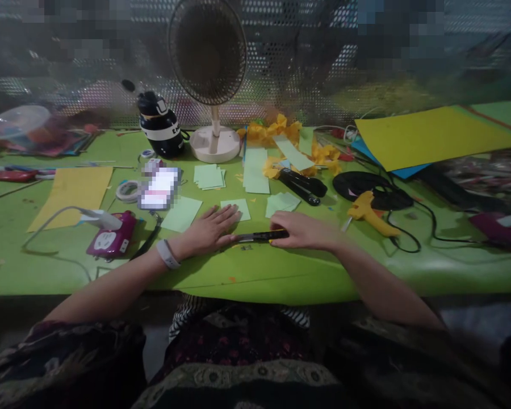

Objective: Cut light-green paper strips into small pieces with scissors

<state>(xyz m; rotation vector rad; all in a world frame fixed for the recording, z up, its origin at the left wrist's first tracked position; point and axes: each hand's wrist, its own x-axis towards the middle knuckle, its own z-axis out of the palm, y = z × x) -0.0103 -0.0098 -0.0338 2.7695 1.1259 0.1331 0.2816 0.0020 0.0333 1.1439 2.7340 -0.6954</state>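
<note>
My left hand (213, 227) lies flat on the green table cover with its fingers stretched out, the fingertips reaching the edge of a small pale green paper piece (242, 209). Closed around the handle of a black box cutter (259, 236) is my right hand (298, 230). The cutter lies low over the table, its silver end pointing left and close to my left thumb. Just beyond my right hand are a few overlapping pale green pieces (282, 203). Another pale green sheet (182, 214) sits beside my left hand, and a small stack of pieces (208, 176) is farther back.
A yellow glue gun (372, 215) with a cord lies right, near a black ring-shaped object (344, 184). A black stapler (302, 184) and yellow crepe flowers (276, 130) are behind. Left are a purple power adapter (113, 236), a lit phone (159, 187) and tape (128, 191). A fan (215, 142) stands at the back.
</note>
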